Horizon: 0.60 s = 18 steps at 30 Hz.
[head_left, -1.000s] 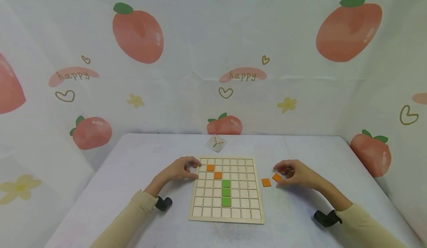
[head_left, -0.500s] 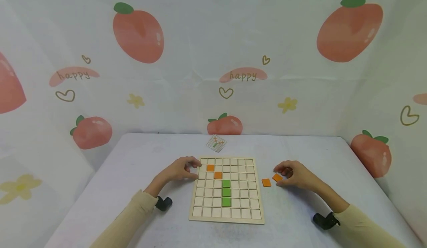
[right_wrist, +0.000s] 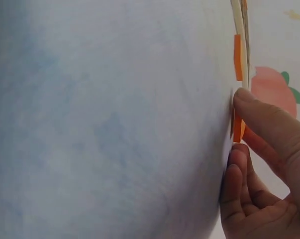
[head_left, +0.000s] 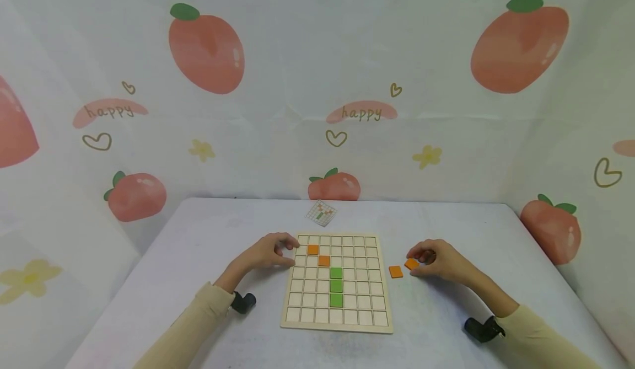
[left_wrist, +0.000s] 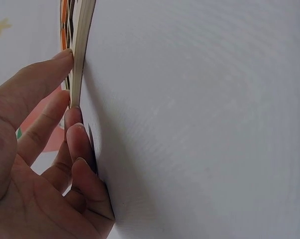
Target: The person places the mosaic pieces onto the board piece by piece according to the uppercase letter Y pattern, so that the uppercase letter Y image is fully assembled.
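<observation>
In the head view a wooden grid board lies on the white table, with two orange tiles and a diagonal-to-straight run of green tiles in its squares. My left hand rests thumb and fingertips against the board's left edge; the left wrist view shows them right at the rim. To the right of the board, my right hand pinches an orange square tile between thumb and finger. The right wrist view has this tile low over the table, partly behind the thumb. Another orange tile lies between it and the board.
A small card printed with a coloured grid lies behind the board near the table's far edge. A white fruit-print cloth hangs behind the table. Each wrist wears a black camera, the right one near the table surface.
The right hand's fingers have closed on the orange tile, which has shifted very slightly left. The left hand and the board have stayed in place.
</observation>
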{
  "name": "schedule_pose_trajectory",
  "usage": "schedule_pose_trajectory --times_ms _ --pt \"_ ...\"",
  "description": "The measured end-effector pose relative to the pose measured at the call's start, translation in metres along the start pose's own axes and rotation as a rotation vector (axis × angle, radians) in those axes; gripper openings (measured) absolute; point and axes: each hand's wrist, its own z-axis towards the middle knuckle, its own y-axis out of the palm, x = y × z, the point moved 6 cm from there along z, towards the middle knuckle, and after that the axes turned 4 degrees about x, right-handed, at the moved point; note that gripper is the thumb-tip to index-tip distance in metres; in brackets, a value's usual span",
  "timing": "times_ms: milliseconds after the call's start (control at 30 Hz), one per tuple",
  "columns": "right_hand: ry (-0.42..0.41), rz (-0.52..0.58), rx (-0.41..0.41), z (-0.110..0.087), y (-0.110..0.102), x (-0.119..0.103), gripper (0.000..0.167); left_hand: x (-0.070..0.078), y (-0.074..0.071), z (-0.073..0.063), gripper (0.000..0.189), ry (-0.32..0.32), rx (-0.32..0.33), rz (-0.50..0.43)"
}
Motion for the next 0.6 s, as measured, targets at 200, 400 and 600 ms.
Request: schedule_pose_trajectory --times_ms 200,400,600 --pt "0.024 0.03 -0.016 0.0024 -0.001 -0.0012 0.031 -0.0016 0.0004 0.001 0.038 -0.016 0.005 0.009" --pt "-0.002 0.048 -0.024 0.005 -0.0004 -0.0032 0.033 -0.005 0.0014 0.002 0.038 -0.028 0.003 0.024" --pt "-0.026 0.056 -0.031 0.0074 0.0011 -0.0066 0.032 -0.0048 0.0016 0.0024 0.038 -0.025 0.002 0.023"
